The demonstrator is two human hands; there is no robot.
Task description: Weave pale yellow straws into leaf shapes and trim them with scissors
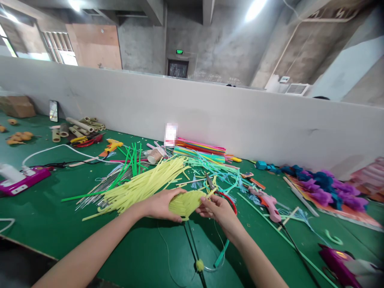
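Observation:
A leaf-shaped yellow-green piece made of pipe cleaners (pixel 186 202) is held above the table. My left hand (pixel 160 206) grips it from the left, thumb below and fingers behind. At its right tip my right hand (pixel 220 212) pinches a yellow pipe cleaner end that points up. Thin clear thread hangs below both hands. Beneath them, a small yellow-green ball (pixel 199 265) lies by dark cords. Red-handled scissors (pixel 233 202) lie partly hidden behind my right hand. A heap of loose yellow pipe cleaners (pixel 150 180) spreads beyond my left hand.
Turquoise pipe cleaners (pixel 207 160) lie behind the heap. A pink glue gun (pixel 271 206) rests on the right, a yellow glue gun (pixel 113 145) at the back left. Purple power strips (pixel 28 180) stand at both sides. Bamboo pieces (pixel 82 127) lie near the white partition (pixel 126 96).

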